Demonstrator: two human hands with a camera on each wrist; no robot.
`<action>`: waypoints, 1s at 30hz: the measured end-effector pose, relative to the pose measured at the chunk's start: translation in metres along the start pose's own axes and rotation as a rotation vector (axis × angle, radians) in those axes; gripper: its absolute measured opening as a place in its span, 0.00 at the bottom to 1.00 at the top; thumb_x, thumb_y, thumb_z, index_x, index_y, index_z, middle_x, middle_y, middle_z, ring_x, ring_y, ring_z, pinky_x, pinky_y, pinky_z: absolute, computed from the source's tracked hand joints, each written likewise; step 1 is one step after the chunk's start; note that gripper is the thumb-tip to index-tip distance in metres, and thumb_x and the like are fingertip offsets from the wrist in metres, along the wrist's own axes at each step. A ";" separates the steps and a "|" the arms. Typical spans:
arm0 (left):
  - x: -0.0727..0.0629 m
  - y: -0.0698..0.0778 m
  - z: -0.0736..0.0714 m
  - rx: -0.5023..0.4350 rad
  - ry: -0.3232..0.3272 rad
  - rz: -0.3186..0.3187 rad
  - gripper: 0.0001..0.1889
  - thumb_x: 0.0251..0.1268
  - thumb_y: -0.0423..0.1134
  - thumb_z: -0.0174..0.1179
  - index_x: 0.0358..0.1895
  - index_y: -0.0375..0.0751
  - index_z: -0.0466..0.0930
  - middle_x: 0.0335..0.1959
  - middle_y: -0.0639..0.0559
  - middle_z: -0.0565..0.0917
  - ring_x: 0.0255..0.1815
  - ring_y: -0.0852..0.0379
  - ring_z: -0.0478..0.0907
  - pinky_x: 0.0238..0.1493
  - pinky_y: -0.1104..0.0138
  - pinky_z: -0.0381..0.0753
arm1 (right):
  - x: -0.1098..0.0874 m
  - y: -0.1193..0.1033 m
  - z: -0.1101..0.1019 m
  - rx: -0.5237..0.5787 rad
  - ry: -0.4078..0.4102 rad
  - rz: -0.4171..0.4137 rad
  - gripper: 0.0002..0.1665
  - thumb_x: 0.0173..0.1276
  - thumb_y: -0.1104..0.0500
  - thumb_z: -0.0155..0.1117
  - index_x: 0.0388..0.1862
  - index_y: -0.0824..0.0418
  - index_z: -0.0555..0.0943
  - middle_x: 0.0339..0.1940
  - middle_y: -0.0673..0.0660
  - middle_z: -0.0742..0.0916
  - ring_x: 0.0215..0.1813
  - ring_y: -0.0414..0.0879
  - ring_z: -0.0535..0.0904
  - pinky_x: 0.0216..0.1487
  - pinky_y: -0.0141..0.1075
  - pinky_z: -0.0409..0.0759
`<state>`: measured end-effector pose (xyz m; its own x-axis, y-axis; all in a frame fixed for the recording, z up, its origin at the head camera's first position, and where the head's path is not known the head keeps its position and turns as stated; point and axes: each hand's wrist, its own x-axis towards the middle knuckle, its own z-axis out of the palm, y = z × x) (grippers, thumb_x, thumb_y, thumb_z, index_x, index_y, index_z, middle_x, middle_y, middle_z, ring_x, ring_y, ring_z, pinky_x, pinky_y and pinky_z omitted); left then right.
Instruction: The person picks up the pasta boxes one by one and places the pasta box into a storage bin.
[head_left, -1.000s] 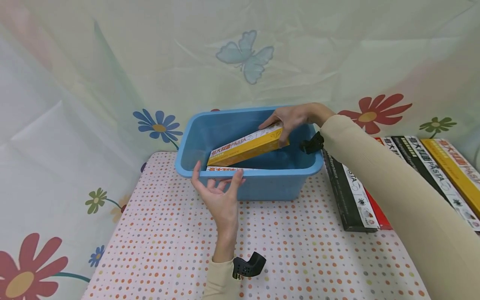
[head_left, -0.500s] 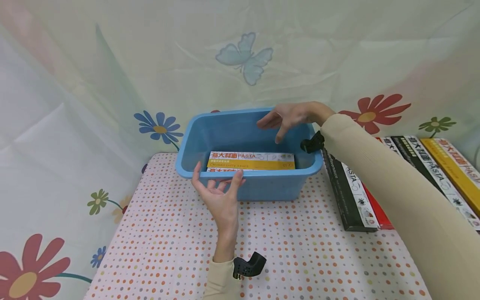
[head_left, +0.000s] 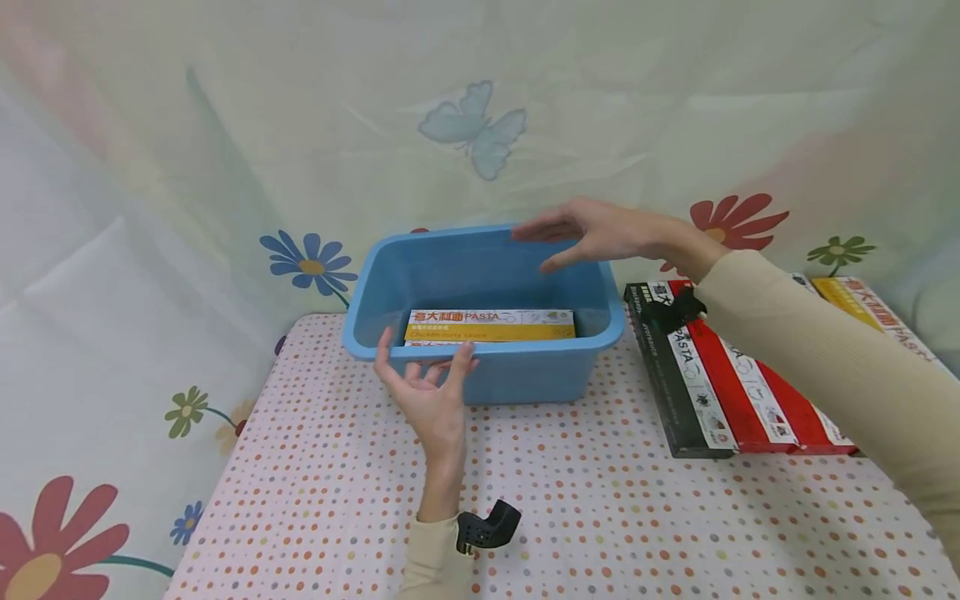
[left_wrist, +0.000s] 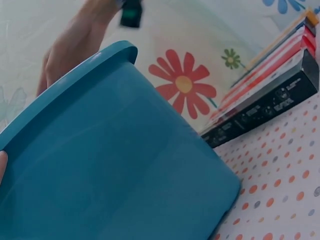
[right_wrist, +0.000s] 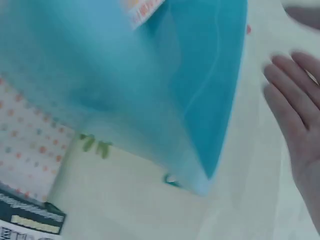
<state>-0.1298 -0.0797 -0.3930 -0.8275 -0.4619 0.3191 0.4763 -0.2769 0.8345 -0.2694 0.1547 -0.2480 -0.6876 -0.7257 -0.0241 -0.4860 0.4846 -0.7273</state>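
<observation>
A blue plastic tub (head_left: 525, 377) stands on the table in the head view. In it lies a yellow and white pasta box (head_left: 487, 327), and the edge of another pasta box (head_left: 431, 342) shows in front of that one. My left hand (head_left: 431, 408) holds the tub's front rim, thumb and a finger over the edge, other fingers below it. Above the tub's right back part hovers my right hand (head_left: 607, 233), fingers extended and nothing in them. The right wrist view also shows this hand (right_wrist: 300, 100) spread beside the tub (right_wrist: 210, 90).
To the tub's right lie several pasta boxes side by side: a black box (head_left: 678, 375), red boxes (head_left: 727, 392) and a yellow box (head_left: 847, 302) farther right, partly behind my right sleeve (head_left: 810, 358). A printed curtain (head_left: 600, 125) hangs behind the table.
My right hand has let go of the yellow pasta box, which dropped from a tilt to lying flat in the tub. That hand has risen clear of the tub; the left hand keeps its hold.
</observation>
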 end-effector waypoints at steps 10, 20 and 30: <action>0.003 -0.006 0.007 -0.014 -0.007 0.009 0.50 0.60 0.26 0.75 0.80 0.47 0.52 0.52 0.32 0.77 0.34 0.47 0.86 0.43 0.50 0.94 | -0.111 0.005 0.039 0.075 0.523 0.007 0.33 0.76 0.64 0.67 0.78 0.56 0.72 0.75 0.52 0.78 0.75 0.42 0.74 0.65 0.22 0.79; 0.001 -0.005 0.013 -0.027 -0.029 -0.002 0.50 0.60 0.27 0.75 0.80 0.48 0.51 0.50 0.33 0.77 0.33 0.48 0.85 0.43 0.50 0.94 | -0.199 0.053 0.114 0.001 0.786 0.137 0.39 0.73 0.71 0.67 0.80 0.56 0.69 0.73 0.40 0.77 0.69 0.21 0.68 0.59 0.09 0.70; 0.000 -0.005 0.010 -0.051 -0.035 -0.011 0.51 0.60 0.25 0.74 0.80 0.48 0.51 0.52 0.32 0.77 0.35 0.46 0.86 0.44 0.50 0.94 | -0.227 0.088 0.174 0.092 0.722 0.517 0.41 0.82 0.52 0.61 0.85 0.63 0.57 0.80 0.73 0.66 0.82 0.50 0.63 0.52 0.05 0.67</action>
<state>-0.1351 -0.0697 -0.3925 -0.8423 -0.4290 0.3262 0.4808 -0.3246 0.8145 -0.0618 0.2773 -0.4259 -0.9961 0.0716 0.0508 0.0026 0.6021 -0.7984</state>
